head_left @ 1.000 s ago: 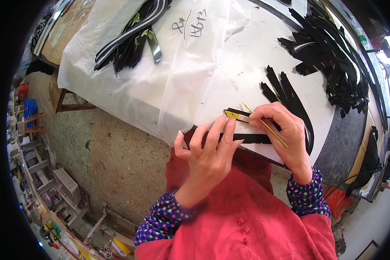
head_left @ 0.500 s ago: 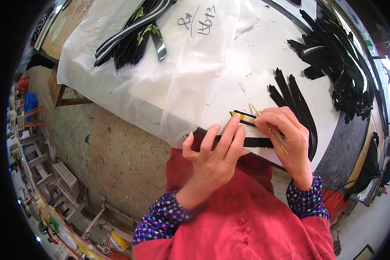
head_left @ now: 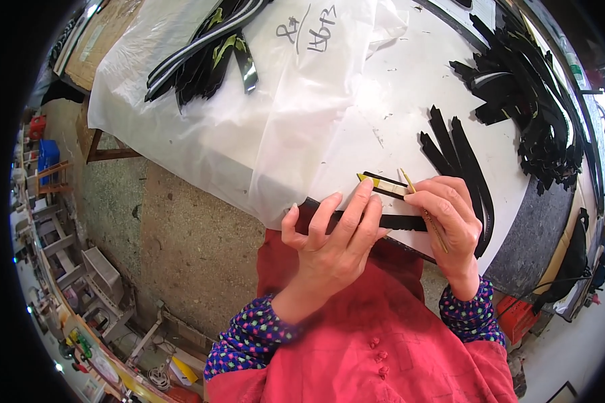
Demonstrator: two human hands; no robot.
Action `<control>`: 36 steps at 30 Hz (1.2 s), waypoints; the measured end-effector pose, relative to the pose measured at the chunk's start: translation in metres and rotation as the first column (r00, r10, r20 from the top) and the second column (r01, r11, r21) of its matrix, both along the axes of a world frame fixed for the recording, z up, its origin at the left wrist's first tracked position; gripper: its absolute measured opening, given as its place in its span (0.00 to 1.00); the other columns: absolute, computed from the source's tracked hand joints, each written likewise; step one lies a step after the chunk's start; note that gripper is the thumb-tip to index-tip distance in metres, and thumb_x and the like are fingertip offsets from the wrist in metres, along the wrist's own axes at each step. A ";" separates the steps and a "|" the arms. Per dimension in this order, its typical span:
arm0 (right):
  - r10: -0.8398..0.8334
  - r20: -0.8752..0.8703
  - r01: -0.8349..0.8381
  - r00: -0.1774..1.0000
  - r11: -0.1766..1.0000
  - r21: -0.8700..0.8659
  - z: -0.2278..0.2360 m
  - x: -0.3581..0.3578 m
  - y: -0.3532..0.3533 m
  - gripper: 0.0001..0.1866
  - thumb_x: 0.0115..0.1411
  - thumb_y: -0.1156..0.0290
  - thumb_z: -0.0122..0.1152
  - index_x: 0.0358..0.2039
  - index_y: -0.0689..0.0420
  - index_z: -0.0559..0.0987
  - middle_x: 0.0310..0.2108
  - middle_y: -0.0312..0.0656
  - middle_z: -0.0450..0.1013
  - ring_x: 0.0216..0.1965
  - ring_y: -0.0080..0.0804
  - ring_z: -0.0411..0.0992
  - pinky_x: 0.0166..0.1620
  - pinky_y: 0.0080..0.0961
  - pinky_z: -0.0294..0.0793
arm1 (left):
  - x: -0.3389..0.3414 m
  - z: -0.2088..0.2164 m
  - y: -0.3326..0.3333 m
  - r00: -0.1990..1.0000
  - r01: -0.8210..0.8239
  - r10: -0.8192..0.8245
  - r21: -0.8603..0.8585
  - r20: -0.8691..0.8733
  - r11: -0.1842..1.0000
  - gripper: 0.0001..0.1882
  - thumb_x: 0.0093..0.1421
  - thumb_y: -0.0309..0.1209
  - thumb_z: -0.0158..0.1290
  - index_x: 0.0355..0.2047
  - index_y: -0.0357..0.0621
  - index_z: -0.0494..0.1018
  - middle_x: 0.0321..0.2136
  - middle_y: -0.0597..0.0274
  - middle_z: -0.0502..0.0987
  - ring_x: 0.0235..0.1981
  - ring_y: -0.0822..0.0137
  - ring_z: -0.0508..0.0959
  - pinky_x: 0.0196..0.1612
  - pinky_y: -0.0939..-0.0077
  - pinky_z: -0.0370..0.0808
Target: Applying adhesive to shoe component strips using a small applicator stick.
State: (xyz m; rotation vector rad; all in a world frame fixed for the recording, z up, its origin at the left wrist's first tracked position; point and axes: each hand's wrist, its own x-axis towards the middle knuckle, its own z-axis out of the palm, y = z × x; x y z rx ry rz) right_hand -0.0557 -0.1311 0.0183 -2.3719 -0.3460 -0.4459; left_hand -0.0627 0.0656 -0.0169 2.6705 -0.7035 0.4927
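My left hand (head_left: 333, 245) lies at the near table edge with fingers spread, holding nothing. One of its fingertips presses on the yellow tip of a short strip (head_left: 391, 188) with black edges and a pale middle. In my right hand (head_left: 454, 218), a thin yellowish stick (head_left: 411, 183) is pinched like a pen, its upper end above the right part of that strip. Whether it touches the strip, I cannot tell. A flat black strip (head_left: 403, 221) runs behind my left fingers toward the right hand. Just beyond my right hand, several long black strips (head_left: 458, 148) fan out.
White sheeting (head_left: 302, 121) covers the table. A bundle of black and grey strips (head_left: 212, 60) lies far left. At the far right is a large heap of black strips (head_left: 528, 101). A grey plastic bin (head_left: 103, 274) stands on the floor at left.
My right hand has shifted slightly right and toward me, and the stick has moved with it, baring more of the pale strip. The left hand stays nearly still.
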 end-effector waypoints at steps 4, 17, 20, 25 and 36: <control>0.003 0.003 -0.003 1.000 1.000 -0.005 0.000 -0.001 0.000 0.14 0.47 0.84 0.65 0.38 0.62 0.83 0.37 0.46 0.79 0.39 0.46 0.76 0.41 0.34 0.78 | 0.000 -0.002 0.000 1.000 -0.002 0.002 -0.005 0.011 1.000 0.17 0.66 0.48 0.53 0.50 0.59 0.79 0.57 0.77 0.77 0.56 0.68 0.67 0.65 0.49 0.47; 0.039 0.080 -0.036 0.996 0.998 -0.042 -0.005 -0.002 -0.002 0.16 0.46 0.82 0.64 0.38 0.63 0.83 0.38 0.45 0.79 0.39 0.46 0.76 0.40 0.35 0.78 | 0.002 0.004 0.000 0.997 0.003 0.000 0.032 -0.082 0.999 0.24 0.65 0.46 0.55 0.61 0.60 0.74 0.61 0.77 0.70 0.55 0.68 0.63 0.64 0.54 0.47; 0.041 0.083 -0.037 0.996 0.998 -0.044 -0.005 -0.002 -0.002 0.16 0.46 0.82 0.64 0.39 0.62 0.83 0.38 0.45 0.79 0.39 0.46 0.76 0.40 0.35 0.78 | 0.003 0.002 0.000 0.997 -0.009 0.011 0.029 -0.078 1.000 0.23 0.64 0.47 0.56 0.59 0.62 0.75 0.62 0.76 0.70 0.55 0.69 0.64 0.64 0.51 0.48; 0.041 0.098 -0.037 0.994 0.998 -0.041 -0.005 -0.001 -0.001 0.16 0.46 0.82 0.64 0.38 0.62 0.82 0.37 0.45 0.79 0.39 0.45 0.76 0.40 0.35 0.78 | 0.002 0.004 0.000 0.997 -0.018 0.022 0.060 -0.071 0.998 0.22 0.63 0.47 0.56 0.58 0.66 0.76 0.63 0.76 0.69 0.54 0.70 0.65 0.64 0.48 0.48; 0.044 0.121 -0.038 0.992 0.998 -0.054 -0.006 -0.001 -0.001 0.16 0.46 0.82 0.64 0.39 0.62 0.82 0.37 0.44 0.79 0.38 0.45 0.76 0.40 0.34 0.78 | 0.003 0.003 0.001 0.998 -0.009 0.013 0.066 -0.062 0.998 0.23 0.64 0.48 0.55 0.60 0.73 0.73 0.63 0.77 0.67 0.55 0.70 0.64 0.62 0.50 0.50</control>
